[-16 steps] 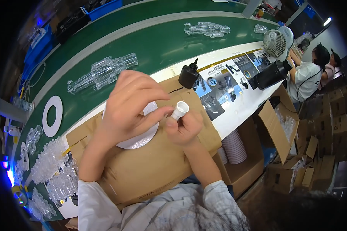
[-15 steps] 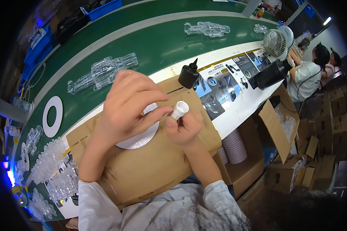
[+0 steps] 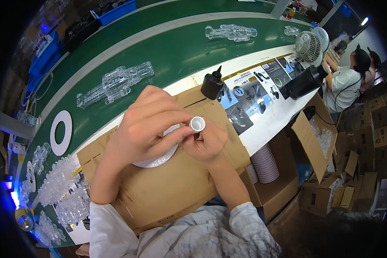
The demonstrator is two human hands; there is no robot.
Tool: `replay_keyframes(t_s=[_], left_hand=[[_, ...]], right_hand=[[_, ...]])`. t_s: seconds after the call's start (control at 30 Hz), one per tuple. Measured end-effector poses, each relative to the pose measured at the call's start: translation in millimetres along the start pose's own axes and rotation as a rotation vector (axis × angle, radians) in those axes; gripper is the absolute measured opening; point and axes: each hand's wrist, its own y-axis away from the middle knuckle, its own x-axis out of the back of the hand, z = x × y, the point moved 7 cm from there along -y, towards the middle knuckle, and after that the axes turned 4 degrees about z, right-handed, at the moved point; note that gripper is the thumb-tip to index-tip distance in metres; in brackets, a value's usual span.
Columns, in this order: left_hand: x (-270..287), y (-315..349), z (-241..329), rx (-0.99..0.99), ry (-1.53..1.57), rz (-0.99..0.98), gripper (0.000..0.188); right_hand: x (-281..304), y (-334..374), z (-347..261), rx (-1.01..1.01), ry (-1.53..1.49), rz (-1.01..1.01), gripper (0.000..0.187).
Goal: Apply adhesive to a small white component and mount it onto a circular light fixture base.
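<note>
Over the cardboard sheet, a small white plastic tube with a wide round mouth (image 3: 197, 124) is gripped from below by my right hand (image 3: 210, 144), its fingers curled closed. My left hand (image 3: 148, 122) is bent in a pinch, its thumb and forefinger tips at the left edge of the tube's mouth; its other fingers curl above. The mouth faces up and looks hollow. Under my left hand lies a white round disc (image 3: 159, 161), partly covered by that hand, on the brown cardboard (image 3: 172, 193).
A black dropper bottle (image 3: 212, 84) stands behind my right hand. Clear plastic parts (image 3: 116, 84) lie on the green belt (image 3: 176, 51), beside a white ring (image 3: 53, 133). More clear parts (image 3: 58, 180) pile up at left. At right are a fan (image 3: 308, 46), a black cylinder (image 3: 303, 81), boxes (image 3: 279, 195) and co-workers (image 3: 348, 81).
The tube's mouth has shifted slightly left and down and tipped to face more upward. My left thumb and forefinger have closed in against its edge.
</note>
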Motion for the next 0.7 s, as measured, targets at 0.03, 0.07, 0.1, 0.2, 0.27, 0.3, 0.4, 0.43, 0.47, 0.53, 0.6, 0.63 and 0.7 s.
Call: replay_keyframes(t_s=[0.03, 0.07, 0.1, 0.2, 0.27, 0.3, 0.4, 0.43, 0.47, 0.53, 0.6, 0.63, 0.7], left_hand=[[-0.5, -0.2, 0.3, 0.013, 0.005, -0.01, 0.018], [-0.8, 0.2, 0.5, 0.012, 0.005, -0.011, 0.018], [-1.4, 0.9, 0.5, 0.008, -0.004, -0.013, 0.017], [-3.5, -0.3, 2.3, -0.015, -0.04, -0.001, 0.017], [-4.9, -0.4, 4.5, -0.03, -0.069, 0.011, 0.016], [-4.9, 0.2, 5.3, -0.02, -0.095, 0.021, 0.016], [-5.2, 1.4, 6.3, -0.009, -0.142, 0.042, 0.016], [-4.9, 1.1, 6.4, -0.01, -0.163, 0.053, 0.016], [-5.1, 1.1, 6.4, -0.011, -0.163, 0.055, 0.016], [-4.5, 1.0, 7.0, -0.024, -0.187, 0.071, 0.017], [-3.3, 0.2, 7.1, -0.02, -0.186, 0.07, 0.018], [-2.7, -0.3, 7.0, -0.015, -0.184, 0.068, 0.019], [-2.0, -0.5, 7.4, -0.012, -0.183, 0.065, 0.019]], right_hand=[[0.2, 0.0, 0.1, 0.0, 0.0, 0.001, 0.006], [0.5, 0.1, 0.2, 0.003, 0.015, 0.003, 0.006], [0.9, 0.1, 0.2, 0.006, 0.03, 0.004, 0.006], [0.4, -1.5, -0.4, -0.002, 0.044, -0.007, 0.006], [-1.0, -1.5, -0.6, -0.005, 0.058, 0.0, 0.006], [-1.3, -1.7, -0.6, -0.008, 0.072, 0.007, 0.005], [-1.4, -3.5, -1.7, -0.005, 0.084, 0.02, 0.01], [-0.9, -3.9, -1.9, -0.003, 0.085, 0.019, 0.01], [-0.4, -3.9, -1.4, -0.008, 0.076, 0.016, 0.01], [0.0, -2.8, -0.8, -0.013, 0.065, 0.013, 0.01], [0.2, -1.0, 2.0, -0.051, 0.039, 0.011, 0.011], [0.0, -1.1, 1.8, -0.05, 0.038, 0.011, 0.011], [-1.1, -1.3, 2.8, -0.067, 0.032, 0.008, 0.012]])
